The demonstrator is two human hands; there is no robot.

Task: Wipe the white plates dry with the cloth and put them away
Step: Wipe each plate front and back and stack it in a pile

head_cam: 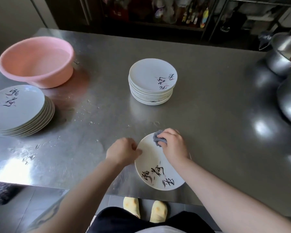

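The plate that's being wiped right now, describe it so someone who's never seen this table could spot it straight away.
On the steel table, look to the near edge, in front of the person. The plate lies there alone, the left hand gripping its rim and the right hand pressing a grey cloth on it. The other plates sit in two stacks further back.

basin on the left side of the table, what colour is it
The basin is plain pink, with no pattern; the head view shows it clearly.
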